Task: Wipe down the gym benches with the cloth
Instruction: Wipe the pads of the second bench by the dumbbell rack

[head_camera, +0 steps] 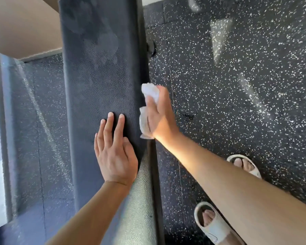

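Black rubber flooring [237,103] flecked with white is filling the right side of the view and showing again, paler under glare, at the left of the bench. Beige wall [21,25] is occupying the upper left corner, and a bright, washed-out strip is running down the far left edge. Streaks of light are lying across the floor at upper right.

Running from the top of the view toward the bottom is the bench pad [99,76], a long dark slab with a fine pebbled grain. Its far part is carrying dull smudges shaped like handprints. A dark frame rail [143,50] is edging its right side, and near the bottom the pad's right flank is catching light and looking grey-green.

The left hand [115,156] is lying flat on the pad, fingers straight and close together, palm down. The right hand [159,117] is sitting at the pad's right edge, its fingers curled round a white cloth [149,92]. The cloth is crumpled and bunched, poking out above the fingers and again below the palm, and it is being pressed against the side of the pad, just beside the left hand's fingertips.

Two feet in pale open-toed sandals [212,225] are standing on the floor at lower right, beside the bench.
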Tool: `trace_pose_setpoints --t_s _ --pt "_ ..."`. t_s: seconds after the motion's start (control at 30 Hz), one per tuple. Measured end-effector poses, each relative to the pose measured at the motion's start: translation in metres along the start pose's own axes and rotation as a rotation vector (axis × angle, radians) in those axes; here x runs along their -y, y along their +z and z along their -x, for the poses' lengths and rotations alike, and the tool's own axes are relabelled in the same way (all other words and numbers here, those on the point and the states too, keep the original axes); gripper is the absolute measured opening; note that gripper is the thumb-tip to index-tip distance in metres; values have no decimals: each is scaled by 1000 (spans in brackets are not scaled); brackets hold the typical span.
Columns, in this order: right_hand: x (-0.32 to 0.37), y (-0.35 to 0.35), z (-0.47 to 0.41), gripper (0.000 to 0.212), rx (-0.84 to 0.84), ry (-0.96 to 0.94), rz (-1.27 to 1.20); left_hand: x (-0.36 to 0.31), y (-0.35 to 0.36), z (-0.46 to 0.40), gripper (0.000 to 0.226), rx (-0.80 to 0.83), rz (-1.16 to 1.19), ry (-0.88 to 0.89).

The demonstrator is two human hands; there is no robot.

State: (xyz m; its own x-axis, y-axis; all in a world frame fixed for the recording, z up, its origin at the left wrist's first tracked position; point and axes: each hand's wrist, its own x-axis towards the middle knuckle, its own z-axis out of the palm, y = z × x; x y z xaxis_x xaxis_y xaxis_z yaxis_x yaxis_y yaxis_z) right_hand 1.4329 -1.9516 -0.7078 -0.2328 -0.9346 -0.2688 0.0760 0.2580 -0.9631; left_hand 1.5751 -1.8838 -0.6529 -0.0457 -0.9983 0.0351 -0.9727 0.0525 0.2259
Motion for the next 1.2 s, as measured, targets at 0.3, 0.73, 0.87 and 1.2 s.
trace_pose_setpoints --t_s 0.3,0.73,0.87,1.2 --pt "-33 -5 168 33 -42 40 -44 -2 0 3 60 -32 11 18" --pt "-17 6 97 35 -165 64 43 0 1 4 59 -68 8 38" --pt "-22 6 144 33 -166 31 37 0 2 4 58 -86 5 30" --pt "-41 1 303 34 -102 205 154 2 2 6 58 -96 0 35"
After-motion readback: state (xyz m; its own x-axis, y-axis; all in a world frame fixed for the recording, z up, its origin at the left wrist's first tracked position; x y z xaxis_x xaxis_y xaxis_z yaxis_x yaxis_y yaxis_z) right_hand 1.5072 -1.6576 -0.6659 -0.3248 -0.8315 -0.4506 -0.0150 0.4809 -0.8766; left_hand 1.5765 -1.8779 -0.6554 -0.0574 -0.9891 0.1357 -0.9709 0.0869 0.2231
